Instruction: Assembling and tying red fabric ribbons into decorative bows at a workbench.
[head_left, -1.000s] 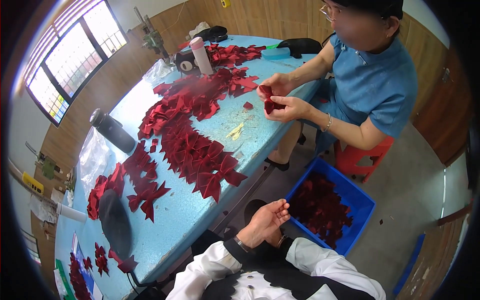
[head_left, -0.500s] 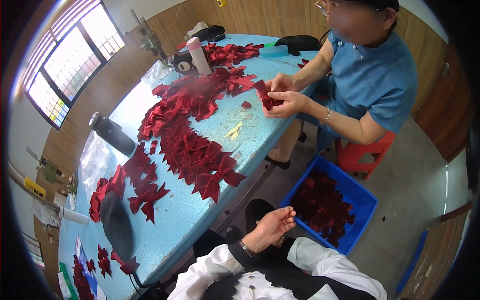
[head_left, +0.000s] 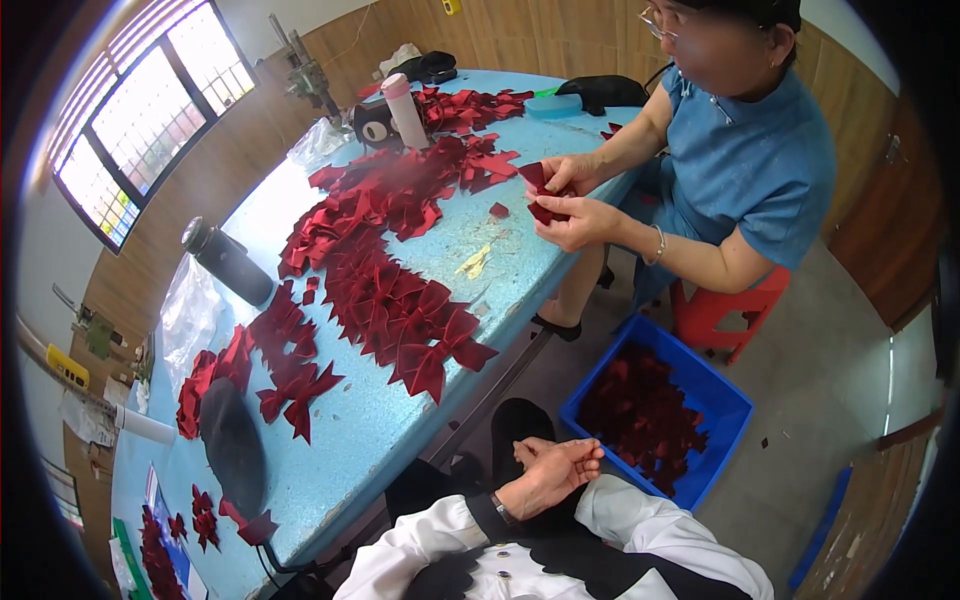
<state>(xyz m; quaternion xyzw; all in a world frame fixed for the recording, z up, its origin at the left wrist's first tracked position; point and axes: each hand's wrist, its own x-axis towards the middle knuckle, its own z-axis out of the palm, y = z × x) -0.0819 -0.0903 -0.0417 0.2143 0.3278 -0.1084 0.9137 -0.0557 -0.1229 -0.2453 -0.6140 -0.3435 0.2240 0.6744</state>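
My left hand (head_left: pixel 548 478) rests over my lap, palm partly showing, fingers loosely stretched with nothing visible in them. Under it lies my right hand (head_left: pixel 528 449), mostly covered; only what look like fingertips show beyond the left hand, so its grip is hidden. Nearest to both is a blue plastic crate (head_left: pixel 722 445) on the floor, holding a heap of dark red fabric bows (head_left: pixel 645 415). Across the blue table (head_left: pixel 370 430) spreads a pile of red bows (head_left: pixel 390 315). A co-worker's hands (head_left: pixel 575 215) hold a red bow (head_left: pixel 538 180) over the table's edge.
The co-worker sits on a red stool (head_left: pixel 725 310) at the right. On the table stand a dark bottle (head_left: pixel 228 262), a pale bottle with a pink lid (head_left: pixel 404 112) and a black oval pad (head_left: pixel 232 445). A clear plastic bag (head_left: pixel 190 315) lies at the left.
My left hand has shifted slightly right and down, and fingertips now show beyond it. The co-worker's hands have turned the bow and moved a little to the right.
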